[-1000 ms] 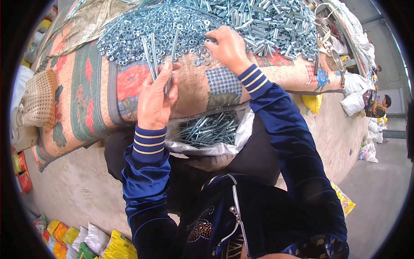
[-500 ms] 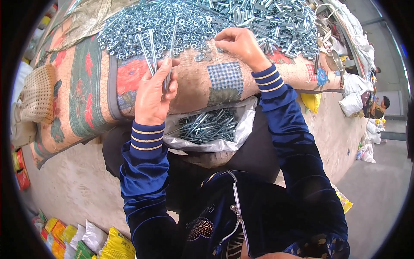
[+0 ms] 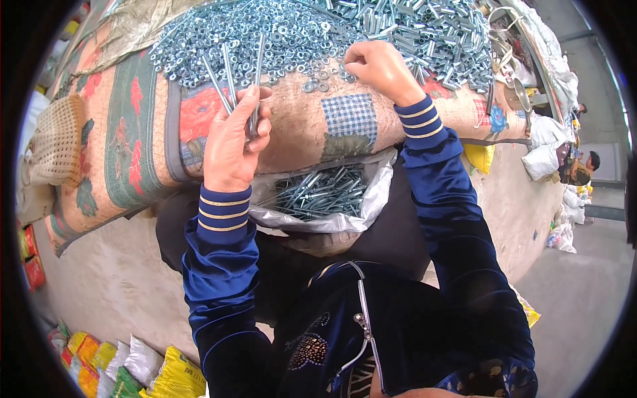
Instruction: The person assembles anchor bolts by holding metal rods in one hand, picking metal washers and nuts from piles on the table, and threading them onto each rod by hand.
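Note:
My left hand (image 3: 232,149) is closed around several long thin metal rods (image 3: 257,69), which stick up and fan apart above the fingers. To the right, my right hand (image 3: 388,73) is held over the front edge of the metal pieces, its fingers curled into a pinch; anything between the fingertips is hidden. Next to it, a few loose washers (image 3: 323,86) lie on the patched quilt (image 3: 285,109). Behind both hands spreads a heap of small nuts and washers (image 3: 245,33), with a heap of short metal tubes (image 3: 441,40) at its right.
Between my knees sits a white plastic sack (image 3: 379,189) holding assembled bolts (image 3: 322,196). A woven basket (image 3: 58,142) stands at the far left. Colourful packed bags (image 3: 176,375) lie at the lower left. Another person (image 3: 584,166) is far off at the right.
My right hand has shifted a little to the right along the edge of the heap. My left hand, with the rods, has moved slightly left, and the rods have tilted a bit.

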`<state>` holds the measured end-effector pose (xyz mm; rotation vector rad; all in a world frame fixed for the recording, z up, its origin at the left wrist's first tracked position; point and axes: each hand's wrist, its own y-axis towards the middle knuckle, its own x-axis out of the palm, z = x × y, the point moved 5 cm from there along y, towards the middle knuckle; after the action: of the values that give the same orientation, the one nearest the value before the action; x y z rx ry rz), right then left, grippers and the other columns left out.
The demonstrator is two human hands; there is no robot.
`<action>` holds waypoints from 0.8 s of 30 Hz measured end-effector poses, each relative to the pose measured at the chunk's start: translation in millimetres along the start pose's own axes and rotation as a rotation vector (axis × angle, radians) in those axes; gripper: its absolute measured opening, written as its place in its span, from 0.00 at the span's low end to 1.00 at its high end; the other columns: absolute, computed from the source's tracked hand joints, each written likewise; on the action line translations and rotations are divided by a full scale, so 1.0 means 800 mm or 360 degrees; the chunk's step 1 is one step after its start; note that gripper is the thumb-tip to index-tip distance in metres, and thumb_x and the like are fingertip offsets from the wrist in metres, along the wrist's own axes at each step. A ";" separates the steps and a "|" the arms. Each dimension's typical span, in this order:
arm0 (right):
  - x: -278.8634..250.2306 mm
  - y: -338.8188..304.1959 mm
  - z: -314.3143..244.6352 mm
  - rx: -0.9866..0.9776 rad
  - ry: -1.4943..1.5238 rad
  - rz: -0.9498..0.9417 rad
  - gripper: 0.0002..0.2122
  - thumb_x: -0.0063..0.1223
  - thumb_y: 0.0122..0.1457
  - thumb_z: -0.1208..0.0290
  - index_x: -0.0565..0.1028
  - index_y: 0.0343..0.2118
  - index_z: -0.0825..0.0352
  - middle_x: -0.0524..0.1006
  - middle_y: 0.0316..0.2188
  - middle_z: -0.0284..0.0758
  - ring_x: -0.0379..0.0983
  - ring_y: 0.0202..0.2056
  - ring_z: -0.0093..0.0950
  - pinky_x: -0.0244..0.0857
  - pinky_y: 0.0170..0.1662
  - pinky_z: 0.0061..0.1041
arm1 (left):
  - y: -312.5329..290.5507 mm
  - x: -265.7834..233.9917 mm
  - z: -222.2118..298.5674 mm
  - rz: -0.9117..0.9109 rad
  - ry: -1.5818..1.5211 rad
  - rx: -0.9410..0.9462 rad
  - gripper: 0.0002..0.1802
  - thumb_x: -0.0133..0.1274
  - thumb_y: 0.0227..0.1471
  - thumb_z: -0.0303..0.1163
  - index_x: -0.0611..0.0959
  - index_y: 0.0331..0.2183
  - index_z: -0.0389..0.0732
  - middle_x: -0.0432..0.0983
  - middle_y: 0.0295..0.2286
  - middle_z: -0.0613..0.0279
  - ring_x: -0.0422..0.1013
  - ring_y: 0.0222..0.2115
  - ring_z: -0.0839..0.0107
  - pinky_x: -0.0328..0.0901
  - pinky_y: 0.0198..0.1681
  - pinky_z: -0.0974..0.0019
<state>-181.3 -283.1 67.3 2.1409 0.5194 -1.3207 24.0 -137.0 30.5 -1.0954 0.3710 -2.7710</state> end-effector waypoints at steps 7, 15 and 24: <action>0.015 0.007 -0.012 0.0087 0.0237 0.0191 0.09 0.55 0.47 0.69 0.78 0.29 0.68 0.77 0.20 0.38 0.73 0.22 0.28 0.66 0.29 0.23 | 0.001 -0.003 0.000 0.0047 0.0025 0.0005 0.12 0.52 0.55 0.35 0.77 0.36 0.36 0.71 0.23 0.66 0.66 0.17 0.83 0.52 0.13 0.83; 0.053 -0.010 -0.014 -0.0185 -0.0648 0.0435 0.02 0.50 0.41 0.73 0.70 0.20 0.62 0.71 0.18 0.37 0.70 0.20 0.36 0.60 0.20 0.35 | 0.006 0.009 -0.008 -0.0007 -0.0041 -0.0044 0.13 0.48 0.57 0.34 0.74 0.39 0.34 0.67 0.22 0.70 0.59 0.16 0.85 0.49 0.13 0.83; 0.004 0.002 -0.030 0.0275 0.1450 0.0305 0.07 0.55 0.43 0.77 0.72 0.24 0.75 0.76 0.20 0.41 0.77 0.22 0.30 0.71 0.23 0.26 | -0.001 0.014 -0.020 0.0098 0.0390 -0.0144 0.15 0.51 0.56 0.35 0.74 0.40 0.34 0.69 0.23 0.68 0.61 0.15 0.85 0.47 0.10 0.83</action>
<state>-162.7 -269.2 73.6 2.7923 0.5239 -0.2254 4.8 -135.8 27.0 -0.7470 0.5532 -2.8632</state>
